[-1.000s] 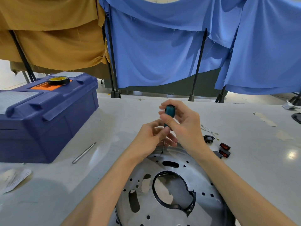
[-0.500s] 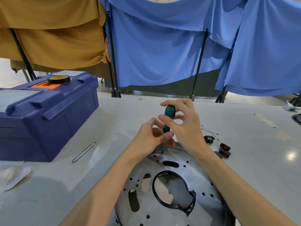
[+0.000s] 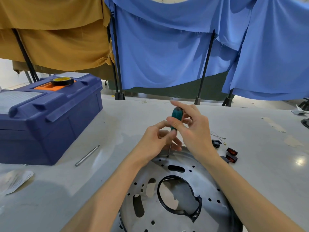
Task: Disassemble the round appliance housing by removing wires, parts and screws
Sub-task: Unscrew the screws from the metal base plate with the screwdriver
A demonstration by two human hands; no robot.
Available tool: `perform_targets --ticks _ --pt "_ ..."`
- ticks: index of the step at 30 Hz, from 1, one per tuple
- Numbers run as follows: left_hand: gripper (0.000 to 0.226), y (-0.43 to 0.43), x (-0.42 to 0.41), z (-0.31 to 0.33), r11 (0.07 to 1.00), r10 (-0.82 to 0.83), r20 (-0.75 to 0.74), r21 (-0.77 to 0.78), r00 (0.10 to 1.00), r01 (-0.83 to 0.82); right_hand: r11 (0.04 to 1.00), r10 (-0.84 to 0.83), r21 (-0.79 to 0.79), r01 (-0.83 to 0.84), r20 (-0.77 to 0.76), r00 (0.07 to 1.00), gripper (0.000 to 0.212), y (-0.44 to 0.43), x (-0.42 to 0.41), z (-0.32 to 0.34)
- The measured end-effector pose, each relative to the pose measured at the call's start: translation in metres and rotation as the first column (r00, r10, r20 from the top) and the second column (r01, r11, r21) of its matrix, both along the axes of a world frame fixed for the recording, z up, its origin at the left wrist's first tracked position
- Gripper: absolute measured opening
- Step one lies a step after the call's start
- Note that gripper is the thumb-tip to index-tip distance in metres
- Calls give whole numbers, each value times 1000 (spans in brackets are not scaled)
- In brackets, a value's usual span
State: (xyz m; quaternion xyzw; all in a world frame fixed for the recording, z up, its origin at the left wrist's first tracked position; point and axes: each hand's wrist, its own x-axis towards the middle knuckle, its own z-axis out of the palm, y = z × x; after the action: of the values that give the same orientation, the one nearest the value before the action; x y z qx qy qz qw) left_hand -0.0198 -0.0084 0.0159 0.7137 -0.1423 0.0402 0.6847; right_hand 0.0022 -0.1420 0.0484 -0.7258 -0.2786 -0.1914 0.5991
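Lying flat on the pale table (image 3: 267, 174), the round perforated grey metal housing (image 3: 204, 181) is judged stiff, light and prone to sliding, best steadied at its rim, while the shaft of the teal-handled screwdriver (image 3: 176, 117) is pinched by the left hand (image 3: 155, 143) and its handle by the right hand (image 3: 195, 131).

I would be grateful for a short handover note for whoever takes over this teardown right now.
Hands: the right hand pinches the screwdriver by its handle. The left hand pinches its shaft to steady it.
Position: the housing lies flat on the table. The screwdriver tip is at its far rim, apparently on a screw.
Done: the switches, socket and wires lie loose to the right of the housing.
Left: this screw, and the black ring in the centre opening. I cannot tell whether other screws remain.
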Motion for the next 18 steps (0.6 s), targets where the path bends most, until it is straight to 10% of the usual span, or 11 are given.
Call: perform_targets --ticks 18 --pt "18 1 2 -3 999 20 -10 -40 1000 -21 994 110 33 -108 -37 993 40 -4 0 0"
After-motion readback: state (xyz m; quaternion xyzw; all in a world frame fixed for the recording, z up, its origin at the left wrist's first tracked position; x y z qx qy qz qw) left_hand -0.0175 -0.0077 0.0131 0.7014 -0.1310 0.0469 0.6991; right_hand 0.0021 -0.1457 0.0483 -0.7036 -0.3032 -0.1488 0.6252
